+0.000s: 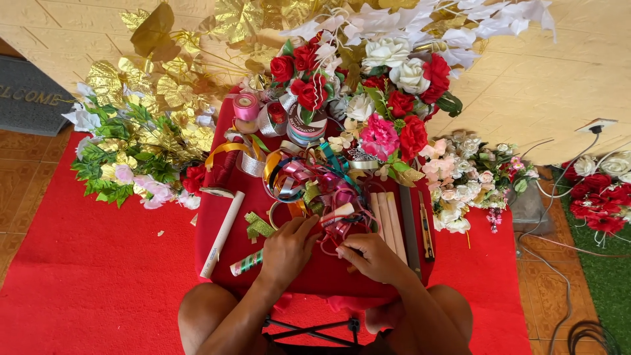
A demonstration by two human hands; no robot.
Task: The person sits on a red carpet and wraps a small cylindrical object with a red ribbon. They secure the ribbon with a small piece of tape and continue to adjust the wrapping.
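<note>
The tangle of shiny pink curling ribbon [338, 227] lies on the red cloth-covered table [315, 273] before you. Your right hand [373, 258] pinches a strand; your left hand [287, 250] rests spread beside it. Tease loops apart gently.

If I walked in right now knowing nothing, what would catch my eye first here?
Probably the mass of artificial flowers at the far edge of the small red-covered table: red, white and pink blooms, with gold leaves spreading to the left. Next, the tangle of shiny curled ribbons in the table's middle, where the left hand and right hand are both working at its near edge. A red carpet lies underneath.
</note>
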